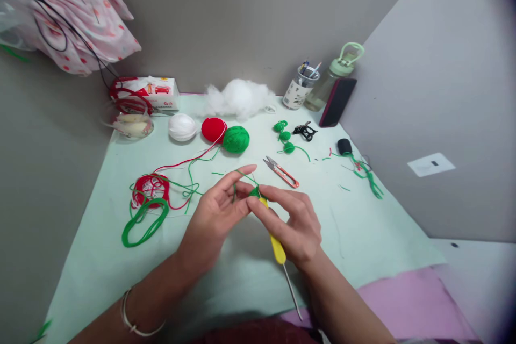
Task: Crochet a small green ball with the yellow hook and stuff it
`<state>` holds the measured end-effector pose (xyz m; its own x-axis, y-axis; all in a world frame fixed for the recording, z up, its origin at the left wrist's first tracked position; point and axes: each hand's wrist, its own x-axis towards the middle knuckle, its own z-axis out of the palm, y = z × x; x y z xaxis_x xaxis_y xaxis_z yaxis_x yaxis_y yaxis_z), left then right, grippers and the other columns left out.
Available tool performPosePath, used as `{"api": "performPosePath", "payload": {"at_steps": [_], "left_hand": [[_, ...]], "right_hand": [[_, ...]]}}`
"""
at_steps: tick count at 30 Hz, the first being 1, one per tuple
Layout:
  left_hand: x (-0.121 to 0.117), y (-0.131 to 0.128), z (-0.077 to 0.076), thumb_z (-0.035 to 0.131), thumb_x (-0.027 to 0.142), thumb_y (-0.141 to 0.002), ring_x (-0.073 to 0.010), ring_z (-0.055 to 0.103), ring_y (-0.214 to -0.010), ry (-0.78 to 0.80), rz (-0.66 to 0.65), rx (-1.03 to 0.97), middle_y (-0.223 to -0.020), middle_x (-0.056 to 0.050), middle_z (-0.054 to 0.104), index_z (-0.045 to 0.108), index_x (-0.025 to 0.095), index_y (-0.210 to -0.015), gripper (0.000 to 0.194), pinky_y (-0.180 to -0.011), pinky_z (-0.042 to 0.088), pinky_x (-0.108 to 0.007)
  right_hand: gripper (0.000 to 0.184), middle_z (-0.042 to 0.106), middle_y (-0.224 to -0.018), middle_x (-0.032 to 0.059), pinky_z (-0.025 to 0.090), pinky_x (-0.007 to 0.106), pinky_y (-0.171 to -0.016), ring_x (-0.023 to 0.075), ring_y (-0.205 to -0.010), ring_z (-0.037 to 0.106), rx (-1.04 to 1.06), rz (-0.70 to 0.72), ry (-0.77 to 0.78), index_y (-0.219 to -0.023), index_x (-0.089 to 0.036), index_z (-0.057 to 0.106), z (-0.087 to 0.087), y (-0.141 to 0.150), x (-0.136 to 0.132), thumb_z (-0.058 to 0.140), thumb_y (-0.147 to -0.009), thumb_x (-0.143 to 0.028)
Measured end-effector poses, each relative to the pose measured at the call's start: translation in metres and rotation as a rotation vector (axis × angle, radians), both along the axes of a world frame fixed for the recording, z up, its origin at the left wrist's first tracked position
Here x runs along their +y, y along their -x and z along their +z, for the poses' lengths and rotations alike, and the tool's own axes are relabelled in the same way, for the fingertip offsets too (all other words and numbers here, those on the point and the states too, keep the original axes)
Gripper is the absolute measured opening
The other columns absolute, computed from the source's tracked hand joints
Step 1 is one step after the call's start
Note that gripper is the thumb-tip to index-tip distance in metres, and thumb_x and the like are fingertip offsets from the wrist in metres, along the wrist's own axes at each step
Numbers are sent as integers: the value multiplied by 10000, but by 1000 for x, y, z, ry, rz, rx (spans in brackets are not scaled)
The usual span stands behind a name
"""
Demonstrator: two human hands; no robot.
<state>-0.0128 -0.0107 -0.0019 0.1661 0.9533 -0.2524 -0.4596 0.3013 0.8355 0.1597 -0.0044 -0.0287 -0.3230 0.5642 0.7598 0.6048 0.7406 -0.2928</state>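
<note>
Between my two hands is a small green crochet piece (254, 192). My left hand (215, 214) pinches it from the left, with green yarn running over the raised forefinger. My right hand (292, 220) grips a crochet hook (276, 247) by its yellow handle; a metal shaft sticks out of the lower end toward me. The hook's upper tip meets the green piece, mostly hidden by the fingers. Just beyond my right hand lie thread snips (281, 172) with orange handles. Loose green yarn (145, 223) and a red yarn bundle (151, 191) rest left of my left hand.
White (182, 127), red (213, 129) and green (236, 140) yarn balls stand behind my hands, before white stuffing (241, 98). Small green crocheted pieces (285, 136) and a black claw clip (305, 131) lie right. A pen jar (298, 91), bottle (328, 86) and phone (337, 103) line the back.
</note>
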Motion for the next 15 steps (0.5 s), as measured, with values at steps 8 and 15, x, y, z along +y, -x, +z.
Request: {"api": "performPosePath", "payload": {"at_steps": [8,15], "left_hand": [[10,13,6,854,239,-808,-137,533,-849,69,-73,-115,-851,-6,609,826,242,-1215,408,-797,444,-239],[7,10,-2,825,285,-869,-182,588,-945,-76,-108,40,-966,-22,678,794,283,-1272,405,-909,480,-301]], "right_hand": [[221,818,-946,50,623,383,-672,194,-724,726,684,232,390,-1126,-289,802,9,1,8,605,-1048,-227],[165,808,-923,60,634,385,-738,221,-853,749,719,292,578,-993,-271,812,14,8,13,655,-1025,-312]]}}
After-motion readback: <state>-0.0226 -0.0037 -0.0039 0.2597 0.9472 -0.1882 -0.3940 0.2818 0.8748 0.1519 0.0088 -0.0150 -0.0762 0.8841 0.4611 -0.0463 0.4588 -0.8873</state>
